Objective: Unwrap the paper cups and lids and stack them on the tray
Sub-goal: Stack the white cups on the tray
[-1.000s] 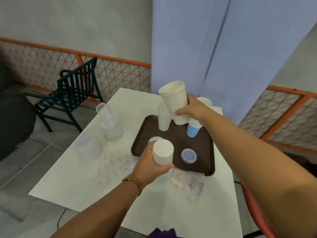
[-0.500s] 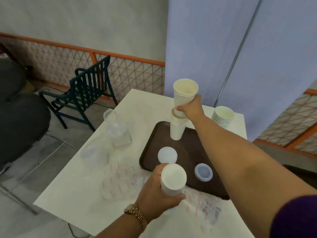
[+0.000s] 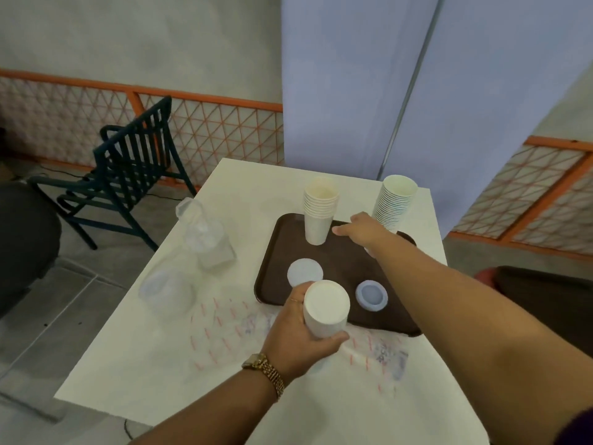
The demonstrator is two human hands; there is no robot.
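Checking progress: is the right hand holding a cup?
No, the right hand hovers empty over the tray beside the cream cup stack.

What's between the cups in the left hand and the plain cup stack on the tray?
The white lid lies flat on the tray along that line, low enough to clear. The right hand hovers beside the plain cup stack. Nothing else blocks the left hand and its cups.

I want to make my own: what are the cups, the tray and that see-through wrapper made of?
The cups look like matte white paper: thin rolled rims, nested tightly. The tray seems to be hard brown plastic, smooth with a raised lip, though I can't be sure. The wrapper looks like thin clear plastic film, crinkled, with red printed marks.
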